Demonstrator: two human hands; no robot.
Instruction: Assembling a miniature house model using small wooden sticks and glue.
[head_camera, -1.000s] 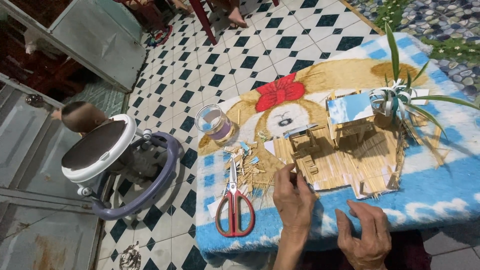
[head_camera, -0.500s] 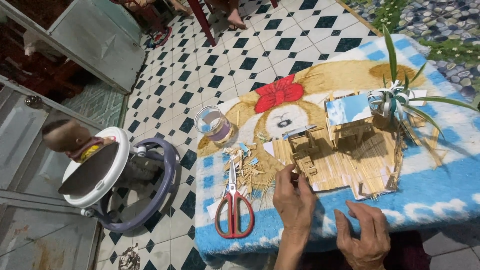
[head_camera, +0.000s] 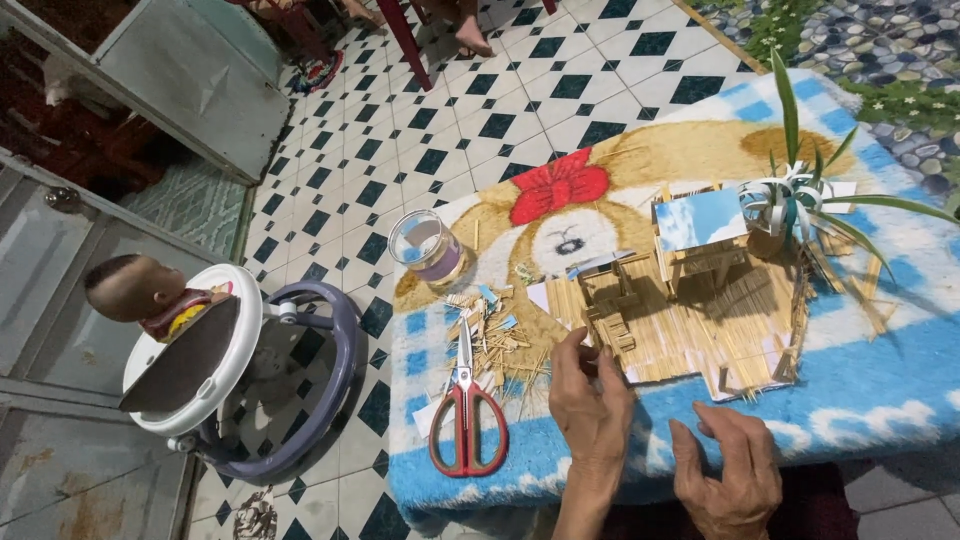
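Two hands at table edge; left hand (head_camera: 590, 400) fingertips pinched, seemingly on a small stick, at stick model (head_camera: 690, 320) near edge; right hand (head_camera: 728, 470) loosely curled, empty; advisable: steady base, press lightly; scissors (head_camera: 466, 410) left of hands.

A home is being shown: a black-and-white tiled floor (head_camera: 560, 90), a baby walker (head_camera: 250, 390) with a small child sitting in it, and a low table being covered by a cartoon-printed blanket (head_camera: 880, 400).

Flat stick-built model base (head_camera: 690, 335), tan, small stick steps (head_camera: 612, 318) at its left edge, on blue blanket (head_camera: 880, 390)
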